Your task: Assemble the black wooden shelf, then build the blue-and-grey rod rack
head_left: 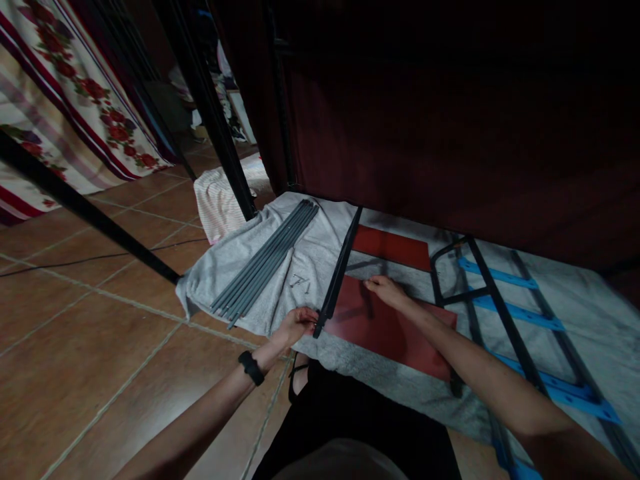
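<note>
A black metal bar (339,270) runs away from me across the grey cloth, along the left edge of a red panel (390,327). At the bar's near end, my left hand (296,325) is closed, thumb and fingertips pinching its side. My right hand (386,292) hovers over or rests on the red panel, fingers pressed together; whatever they may hold is too small to make out. A second red panel (393,247) lies farther back. Small dark pieces of hardware (300,283) sit on the cloth left of the bar.
A bundle of grey tubes (270,260) lies on the grey cloth (215,270) at left. Black frames with blue crosspieces (520,313) lie at right. Black posts (210,113) rise at left, before a dark red fabric wall (425,147). A cable (105,257) crosses the tiled floor.
</note>
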Motion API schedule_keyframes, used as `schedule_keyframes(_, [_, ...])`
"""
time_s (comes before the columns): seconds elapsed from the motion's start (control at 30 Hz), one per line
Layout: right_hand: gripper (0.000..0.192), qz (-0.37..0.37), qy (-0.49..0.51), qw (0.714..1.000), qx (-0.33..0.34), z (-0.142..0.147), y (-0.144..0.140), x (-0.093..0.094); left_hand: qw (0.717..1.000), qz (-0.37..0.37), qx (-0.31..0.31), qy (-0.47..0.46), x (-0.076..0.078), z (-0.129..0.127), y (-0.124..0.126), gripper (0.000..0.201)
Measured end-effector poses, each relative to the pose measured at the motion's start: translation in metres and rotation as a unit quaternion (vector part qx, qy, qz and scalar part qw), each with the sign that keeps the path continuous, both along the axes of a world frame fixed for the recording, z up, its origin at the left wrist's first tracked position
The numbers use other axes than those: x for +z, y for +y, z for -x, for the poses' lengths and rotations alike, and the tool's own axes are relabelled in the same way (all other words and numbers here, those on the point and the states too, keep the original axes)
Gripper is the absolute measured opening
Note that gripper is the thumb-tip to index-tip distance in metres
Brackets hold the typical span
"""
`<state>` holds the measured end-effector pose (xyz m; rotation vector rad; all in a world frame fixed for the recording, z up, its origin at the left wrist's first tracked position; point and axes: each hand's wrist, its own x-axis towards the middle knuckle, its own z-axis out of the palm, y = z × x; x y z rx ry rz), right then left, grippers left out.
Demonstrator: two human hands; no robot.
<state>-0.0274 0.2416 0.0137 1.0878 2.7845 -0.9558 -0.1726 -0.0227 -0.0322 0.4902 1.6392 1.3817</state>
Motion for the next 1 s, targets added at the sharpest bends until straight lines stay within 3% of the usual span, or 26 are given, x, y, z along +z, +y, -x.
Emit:
schedule_keyframes(0.17, [0.032, 0.011, 0.008, 1.000, 0.001, 0.000, -0.001, 0.003, 0.998, 0.056, 0.025, 0.009, 0.005, -0.005, 0.002, 0.013])
schedule_keyframes(0.27, [0.034, 0.010, 0.002, 1.000, -0.002, -0.001, -0.001, 0.004, 0.999, 0.032, 0.033, 0.026, 0.005, -0.009, 0.005, 0.008])
schedule_keyframes(0.4, [0.033, 0.003, 0.000, 1.000, -0.006, -0.001, -0.002, 0.005, 0.999, -0.001, 0.048, 0.023, 0.006, -0.013, 0.003, 0.017])
schedule_keyframes(0.6, [0.035, -0.004, 0.015, 1.000, 0.001, -0.001, -0.002, 0.005, 0.996, 0.060, 0.066, 0.004, 0.001, -0.013, 0.000, 0.015])
schedule_keyframes(0.77, [0.033, -0.003, 0.030, 1.000, -0.002, -0.002, 0.001, -0.001, 0.997, 0.033, 0.063, 0.032, -0.001, -0.013, 0.003, 0.006])
schedule_keyframes(0.9, [0.032, 0.017, 0.040, 0.999, -0.001, -0.004, 0.004, -0.002, 0.999, 0.011, 0.036, 0.001, 0.007, -0.008, -0.003, 0.020])
schedule_keyframes(1.0, [0.032, 0.022, 0.046, 0.999, 0.003, -0.004, 0.004, -0.001, 0.998, 0.044, 0.027, -0.028, 0.010, -0.004, -0.006, 0.028])
